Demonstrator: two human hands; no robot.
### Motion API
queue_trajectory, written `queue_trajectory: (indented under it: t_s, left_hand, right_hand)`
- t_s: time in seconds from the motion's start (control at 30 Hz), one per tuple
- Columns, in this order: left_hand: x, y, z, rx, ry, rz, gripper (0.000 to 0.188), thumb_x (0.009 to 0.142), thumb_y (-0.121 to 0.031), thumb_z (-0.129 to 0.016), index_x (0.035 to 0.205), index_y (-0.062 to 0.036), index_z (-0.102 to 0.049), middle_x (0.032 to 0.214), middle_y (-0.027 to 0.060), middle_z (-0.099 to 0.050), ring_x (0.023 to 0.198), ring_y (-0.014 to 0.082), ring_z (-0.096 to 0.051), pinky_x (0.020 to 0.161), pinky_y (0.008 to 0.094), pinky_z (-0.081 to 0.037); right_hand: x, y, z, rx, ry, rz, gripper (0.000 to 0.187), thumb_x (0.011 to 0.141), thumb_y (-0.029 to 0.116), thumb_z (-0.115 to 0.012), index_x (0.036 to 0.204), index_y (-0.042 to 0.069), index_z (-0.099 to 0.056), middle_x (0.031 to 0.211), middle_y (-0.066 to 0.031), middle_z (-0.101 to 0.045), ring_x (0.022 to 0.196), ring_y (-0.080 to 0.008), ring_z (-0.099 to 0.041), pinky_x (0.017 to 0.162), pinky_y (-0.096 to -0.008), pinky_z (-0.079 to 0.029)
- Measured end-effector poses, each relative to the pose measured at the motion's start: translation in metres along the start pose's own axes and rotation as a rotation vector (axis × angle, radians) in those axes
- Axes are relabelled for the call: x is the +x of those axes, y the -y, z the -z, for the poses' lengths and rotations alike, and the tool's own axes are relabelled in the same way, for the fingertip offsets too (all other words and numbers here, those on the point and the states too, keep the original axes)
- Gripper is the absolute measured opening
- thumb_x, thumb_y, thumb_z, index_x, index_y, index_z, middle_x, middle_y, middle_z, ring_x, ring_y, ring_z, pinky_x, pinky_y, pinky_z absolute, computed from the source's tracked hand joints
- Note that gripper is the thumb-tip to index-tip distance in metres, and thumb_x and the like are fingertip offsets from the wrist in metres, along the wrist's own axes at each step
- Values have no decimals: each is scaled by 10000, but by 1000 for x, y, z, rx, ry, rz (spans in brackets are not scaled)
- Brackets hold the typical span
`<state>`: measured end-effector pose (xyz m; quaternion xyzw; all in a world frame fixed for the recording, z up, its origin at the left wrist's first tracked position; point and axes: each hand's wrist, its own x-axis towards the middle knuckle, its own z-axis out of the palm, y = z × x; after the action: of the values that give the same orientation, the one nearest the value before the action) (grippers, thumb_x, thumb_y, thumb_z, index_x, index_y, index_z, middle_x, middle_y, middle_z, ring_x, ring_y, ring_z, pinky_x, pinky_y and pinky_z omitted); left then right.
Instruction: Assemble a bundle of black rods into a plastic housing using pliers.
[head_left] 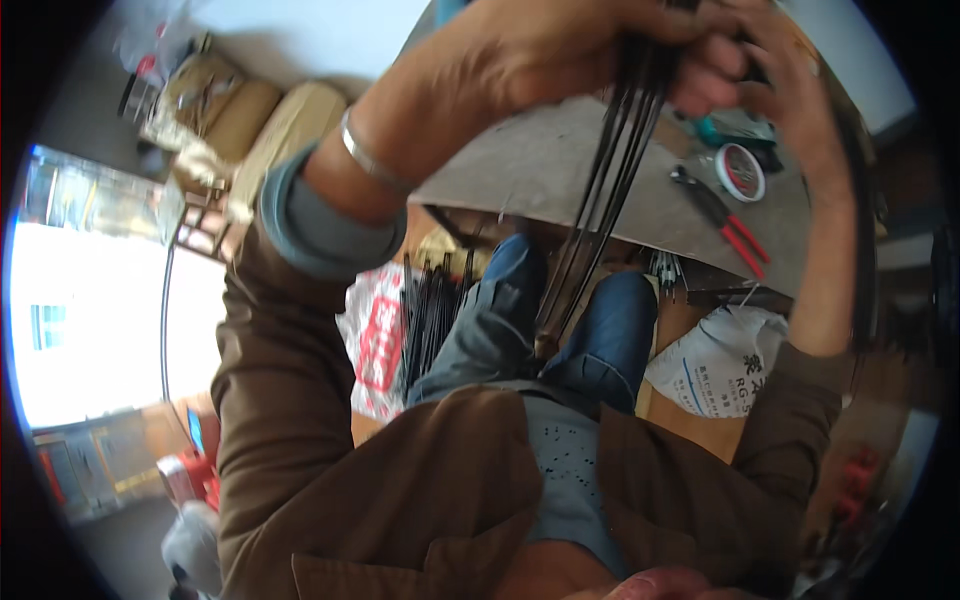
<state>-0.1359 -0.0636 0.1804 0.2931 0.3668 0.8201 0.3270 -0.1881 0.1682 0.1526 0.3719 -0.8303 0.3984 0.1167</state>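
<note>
Brown jacket [400,480] fills my near view. Left hand [530,60] and right hand [740,70] both clench a bundle of thin black rods [610,190], stiff and glossy, hanging below the fingers between the knees. Fingertips cut off at top. Red-handled pliers [725,220] lie on the grey table [540,170] beyond.

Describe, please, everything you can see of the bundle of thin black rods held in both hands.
The bundle of thin black rods is a sheaf of long, slim, straight black strands, stiff-looking and glossy, material unclear. It hangs from the top of the picture down between the knees. The left hand and the right hand close around its upper end side by side. Its lower ends fan slightly in front of the grey table.
</note>
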Motion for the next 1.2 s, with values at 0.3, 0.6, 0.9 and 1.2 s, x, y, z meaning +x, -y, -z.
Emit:
queue_trajectory:
  t_s: [0.3, 0.6, 0.9, 1.2]
  left_hand:
    - [-14, 6, -32, 188, 118, -27, 258, 939, -85, -498, 1124, 73, -585, 955, 207, -674, 911, 311, -675, 854, 405, -538]
    - [-33, 146, 48, 250, -380, 53, 221, 915, -46, -548, 1101, 48, -622, 966, 137, -684, 935, 203, -655, 887, 313, -500]
    - [-24, 157, 65, 133, -364, 255, 312, 919, -58, -547, 1207, 62, -536, 936, 124, -675, 861, 209, -656, 827, 312, -526]
    - [-17, 145, 69, 1797, -448, -577, 1133, 570, -438, -833, 1454, -57, -237, 1452, 200, -295, 1310, 451, -320, 1106, 554, -189]
  right_hand:
    - [-21, -4, -41, 346, 70, -9, 70, 850, 69, -642, 914, 53, -617, 753, 7, -596, 762, -188, -605, 708, -329, -471]
    - [4, -102, -39, -1074, 152, -101, 650, 793, 95, -628, 1401, 127, -400, 1386, -80, -466, 1287, -324, -439, 1081, -399, -326]
    - [3, 1, -33, 1276, 95, -332, 304, 979, 136, -475, 1221, -44, -512, 1093, -182, -617, 1024, -330, -621, 888, -457, -520]
    - [-37, 45, -47, 750, 38, -111, 264, 984, 173, -473, 1133, -16, -581, 901, -80, -650, 854, -168, -646, 820, -297, -525]
